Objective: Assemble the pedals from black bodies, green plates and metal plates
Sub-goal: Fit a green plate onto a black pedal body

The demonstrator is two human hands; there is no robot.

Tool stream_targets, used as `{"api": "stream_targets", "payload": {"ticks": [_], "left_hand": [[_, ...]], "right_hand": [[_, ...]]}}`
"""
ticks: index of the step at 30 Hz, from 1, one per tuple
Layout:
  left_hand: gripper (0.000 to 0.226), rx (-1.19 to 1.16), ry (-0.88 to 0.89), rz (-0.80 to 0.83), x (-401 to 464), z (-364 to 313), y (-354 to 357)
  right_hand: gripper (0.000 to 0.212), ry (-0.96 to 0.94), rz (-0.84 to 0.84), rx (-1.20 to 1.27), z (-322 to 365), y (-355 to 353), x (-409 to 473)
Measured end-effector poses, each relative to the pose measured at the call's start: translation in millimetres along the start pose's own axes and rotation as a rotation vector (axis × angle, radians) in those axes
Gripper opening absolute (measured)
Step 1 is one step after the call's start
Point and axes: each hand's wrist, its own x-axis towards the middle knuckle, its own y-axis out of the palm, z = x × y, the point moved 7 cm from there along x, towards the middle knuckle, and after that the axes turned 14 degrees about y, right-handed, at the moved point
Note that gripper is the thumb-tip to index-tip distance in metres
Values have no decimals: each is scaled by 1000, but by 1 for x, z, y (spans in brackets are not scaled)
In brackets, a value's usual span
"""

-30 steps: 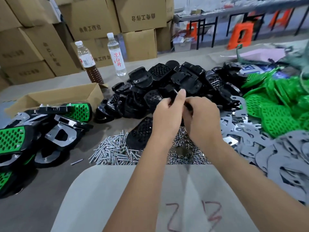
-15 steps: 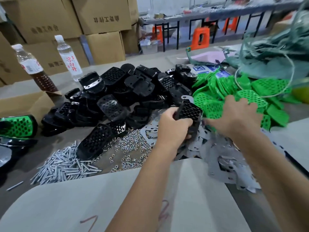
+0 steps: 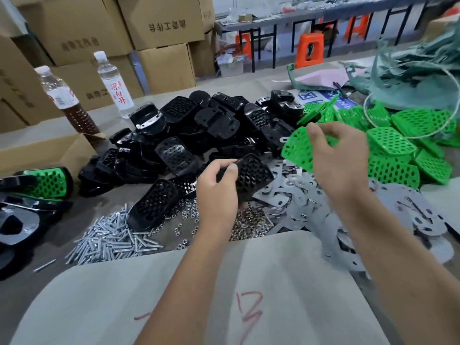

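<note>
- Black body: my left hand grips it by its near end, fingers and thumb curled round it, held up over the nuts and the spread of metal plates.
- My right hand pinches one green plate at its upper edge, lifted clear of the green pile and just right of the body, not touching it.
- I judge the step in hand is seating the plate into the body's perforated face.
- To do it well, I'd turn the plate so its rounded outline matches the body's, and bring it in flat, not edge first.
- I'd keep my left thumb off the face, so the plate has room to drop in.
- I'd line the holes up before pressing; I can't tell from here which side of the plate faces out.
- The screws lie near on the left for later.
</note>
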Motion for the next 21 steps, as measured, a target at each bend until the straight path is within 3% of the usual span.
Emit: {"api": "stream_targets", "payload": {"ticks": [4,7,21], "left_hand": [[24,95,73,-13,0,-5,-39],[30,173,164,24,1,-11,-60],[31,77,104,-25,-2,1,-72]], "right_hand": [[33,175,434,252,-5,71,-44],[25,214,585,383,-13,99,-73],[22,80,659,453,-19,109,-88]]}}
